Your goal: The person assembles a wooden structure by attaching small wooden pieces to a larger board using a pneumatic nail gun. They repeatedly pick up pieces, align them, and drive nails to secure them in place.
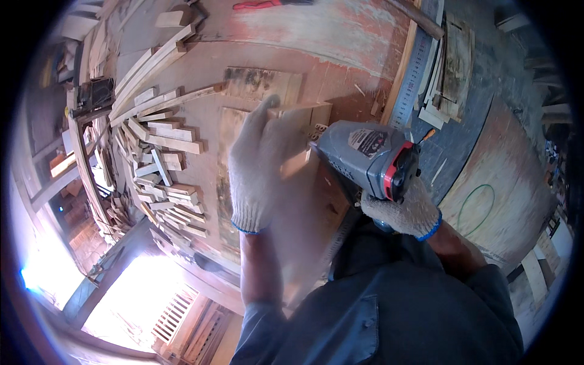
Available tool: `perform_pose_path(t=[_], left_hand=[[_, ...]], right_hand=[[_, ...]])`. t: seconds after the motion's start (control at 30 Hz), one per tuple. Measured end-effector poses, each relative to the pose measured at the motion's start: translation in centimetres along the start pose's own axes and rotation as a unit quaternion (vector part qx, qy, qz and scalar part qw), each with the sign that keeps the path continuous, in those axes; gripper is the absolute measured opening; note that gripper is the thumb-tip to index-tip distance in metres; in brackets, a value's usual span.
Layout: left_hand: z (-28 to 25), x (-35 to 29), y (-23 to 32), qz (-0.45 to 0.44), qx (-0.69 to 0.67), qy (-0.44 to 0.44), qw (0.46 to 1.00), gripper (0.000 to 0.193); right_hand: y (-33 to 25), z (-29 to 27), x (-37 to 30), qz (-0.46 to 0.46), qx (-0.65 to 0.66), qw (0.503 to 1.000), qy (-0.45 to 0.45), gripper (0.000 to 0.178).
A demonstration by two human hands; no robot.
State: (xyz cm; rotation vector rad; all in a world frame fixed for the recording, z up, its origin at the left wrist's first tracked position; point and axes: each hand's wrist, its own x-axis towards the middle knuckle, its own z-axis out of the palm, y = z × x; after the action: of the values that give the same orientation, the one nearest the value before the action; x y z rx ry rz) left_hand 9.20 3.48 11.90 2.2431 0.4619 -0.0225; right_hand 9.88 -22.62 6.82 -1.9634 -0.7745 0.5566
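My left hand (258,164), in a white knit glove with a blue cuff, grips a small pale wooden block (307,112) on the brown worktable. Haze or blur veils part of its fingers and the wood beneath them. The grey nail gun (359,152) with a red band is in my right hand (406,210), gloved the same way and closed round the handle. Its nose points left and lies close against the block's right side. Flat boards (258,82) lie under and beyond my left hand.
Many short wooden sticks (173,143) are piled on the left of the table. A ruler strip (410,79) runs along the right, beside stacked slats (453,67). A red-handled tool (255,5) lies at the far edge. A green loop (477,210) rests on a board at right.
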Motion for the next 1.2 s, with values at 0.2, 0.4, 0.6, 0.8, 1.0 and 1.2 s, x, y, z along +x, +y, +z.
perform_pose_path(t=[0.2, 0.4, 0.6, 0.8, 1.0, 1.2], left_hand=[[0.0, 0.5, 0.1, -0.083, -0.105, 0.016, 0.991, 0.046], [0.1, 0.7, 0.7, -0.128, -0.117, 0.019, 0.985, 0.048], [0.2, 1.1, 1.1, -0.189, -0.089, 0.039, 0.977, 0.046], [0.4, 1.0, 1.5, -0.192, -0.054, 0.035, 0.979, 0.049], [0.9, 1.0, 0.2, -0.113, -0.018, 0.071, 0.991, 0.047], [0.7, 1.3, 1.2, -0.146, 0.023, 0.051, 0.988, 0.048]], right_hand=[[2.2, 1.2, -1.7, -0.117, -0.103, 0.988, 0.016, 0.056], [3.4, 1.5, -3.5, -0.142, -0.110, 0.983, -0.023, 0.056], [4.2, 1.8, -4.5, -0.143, -0.111, 0.981, -0.064, 0.057], [3.3, 1.2, -3.7, -0.096, -0.083, 0.983, -0.130, 0.060], [3.0, 1.3, -3.6, 0.003, 0.175, 0.975, -0.139, 0.057], [2.9, 0.7, -2.5, 0.014, 0.245, 0.960, -0.138, 0.052]])
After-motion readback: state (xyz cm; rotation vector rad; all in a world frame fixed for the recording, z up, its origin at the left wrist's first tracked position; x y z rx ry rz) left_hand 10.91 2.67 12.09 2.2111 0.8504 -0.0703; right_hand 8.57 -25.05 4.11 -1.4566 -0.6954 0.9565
